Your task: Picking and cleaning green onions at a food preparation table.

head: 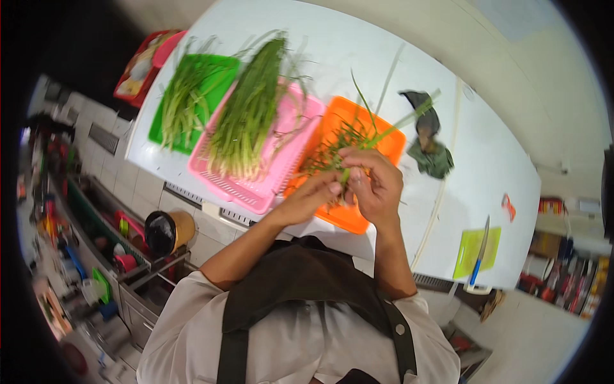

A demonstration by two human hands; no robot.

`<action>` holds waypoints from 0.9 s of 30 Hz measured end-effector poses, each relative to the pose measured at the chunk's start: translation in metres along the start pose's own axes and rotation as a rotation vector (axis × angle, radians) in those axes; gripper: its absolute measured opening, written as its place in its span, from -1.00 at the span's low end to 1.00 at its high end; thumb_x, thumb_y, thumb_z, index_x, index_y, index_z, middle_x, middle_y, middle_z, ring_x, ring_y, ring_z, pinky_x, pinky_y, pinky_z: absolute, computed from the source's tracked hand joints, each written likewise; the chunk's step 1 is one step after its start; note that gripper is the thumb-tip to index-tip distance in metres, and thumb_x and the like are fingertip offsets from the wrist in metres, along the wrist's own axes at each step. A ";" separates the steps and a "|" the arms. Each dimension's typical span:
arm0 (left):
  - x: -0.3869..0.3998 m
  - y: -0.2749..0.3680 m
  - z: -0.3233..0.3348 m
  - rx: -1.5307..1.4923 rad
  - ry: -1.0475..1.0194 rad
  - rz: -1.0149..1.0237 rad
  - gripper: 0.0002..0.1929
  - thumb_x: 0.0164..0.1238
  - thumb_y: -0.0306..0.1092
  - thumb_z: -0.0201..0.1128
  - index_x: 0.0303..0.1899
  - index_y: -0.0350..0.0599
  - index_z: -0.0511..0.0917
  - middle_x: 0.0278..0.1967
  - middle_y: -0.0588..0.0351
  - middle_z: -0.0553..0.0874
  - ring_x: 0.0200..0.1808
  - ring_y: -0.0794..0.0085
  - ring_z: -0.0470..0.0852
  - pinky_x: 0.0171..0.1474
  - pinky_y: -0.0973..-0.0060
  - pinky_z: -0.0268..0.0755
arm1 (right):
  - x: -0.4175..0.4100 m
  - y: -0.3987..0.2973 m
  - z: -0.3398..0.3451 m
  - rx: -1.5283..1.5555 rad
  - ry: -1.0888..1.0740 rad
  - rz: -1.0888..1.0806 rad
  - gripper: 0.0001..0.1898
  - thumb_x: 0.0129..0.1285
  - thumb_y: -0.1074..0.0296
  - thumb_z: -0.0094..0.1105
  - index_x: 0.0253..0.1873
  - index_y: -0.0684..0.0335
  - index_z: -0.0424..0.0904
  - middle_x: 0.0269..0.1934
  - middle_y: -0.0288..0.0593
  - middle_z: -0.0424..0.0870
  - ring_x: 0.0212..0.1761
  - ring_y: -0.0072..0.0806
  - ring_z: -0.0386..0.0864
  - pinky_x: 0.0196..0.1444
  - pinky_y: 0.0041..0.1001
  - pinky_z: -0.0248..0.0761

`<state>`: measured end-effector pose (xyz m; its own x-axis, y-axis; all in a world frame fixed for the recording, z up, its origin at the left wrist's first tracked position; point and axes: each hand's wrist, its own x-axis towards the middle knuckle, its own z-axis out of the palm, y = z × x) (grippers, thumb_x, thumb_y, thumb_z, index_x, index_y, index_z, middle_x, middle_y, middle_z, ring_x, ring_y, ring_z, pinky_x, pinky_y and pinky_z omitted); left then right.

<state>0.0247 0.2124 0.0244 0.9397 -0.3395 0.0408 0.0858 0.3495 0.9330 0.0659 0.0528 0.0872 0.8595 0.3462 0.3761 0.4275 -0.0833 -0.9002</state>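
Observation:
Over an orange plastic tray (354,222), my right hand (376,185) grips a green scallion stalk (394,127) whose leaves stick out to the upper right. The fingers of my left hand (307,197) pinch the stalk's lower end, close to my right fingertips. Beneath my hands, loose green trimmings (331,149) lie in the orange tray. To the left is a pink plastic basket (300,115) with a thick bunch of scallions (247,120) laid in it. Farther left, a smaller bunch of scallions (184,105) rests on a green tray (223,72).
The trays stand on a white table (355,43). A crumpled dark green cloth or bag (431,156) lies right of the orange tray. On the right, a blue-handled knife (479,259) rests on a lime-green cutting board (463,252), near an orange peeler-like tool (509,208). A bucket (182,230) stands on the floor.

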 end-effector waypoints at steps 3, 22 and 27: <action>-0.022 0.005 -0.009 -0.337 -0.114 -0.132 -0.67 0.61 -0.13 -0.10 -0.10 -0.21 0.50 -0.45 0.22 0.46 -0.42 0.61 0.40 -0.32 0.61 0.28 | 0.005 0.000 0.023 0.114 0.026 -0.016 -0.89 0.30 0.57 0.12 -0.12 0.37 0.60 -0.14 -0.02 0.68 -0.15 -0.33 0.65 -0.05 -0.40 0.50; -0.052 0.042 -0.037 0.151 0.230 0.005 -0.67 0.59 -0.12 -0.03 -0.18 -0.23 0.50 -0.53 0.38 0.34 -0.50 0.73 0.26 -0.43 0.69 0.15 | 0.018 -0.011 0.092 -0.027 0.195 -0.144 -0.58 0.45 0.34 -0.02 0.33 0.36 0.34 0.43 0.05 0.23 0.50 -0.10 0.13 0.49 -0.18 0.01; -0.024 0.035 -0.042 0.111 0.306 -0.002 -0.66 0.59 -0.11 -0.04 -0.22 -0.21 0.49 -0.55 0.38 0.33 -0.52 0.73 0.24 -0.44 0.70 0.14 | -0.012 -0.002 0.097 -0.104 0.459 -0.024 -0.41 0.47 0.35 -0.08 0.49 0.32 -0.04 0.53 0.11 -0.13 0.56 -0.11 -0.07 0.50 -0.10 -0.02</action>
<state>0.0192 0.2690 0.0411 0.9969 -0.0555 -0.0548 0.0669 0.2464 0.9668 0.0271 0.1397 0.0629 0.8741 -0.0976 0.4758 0.4545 -0.1812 -0.8721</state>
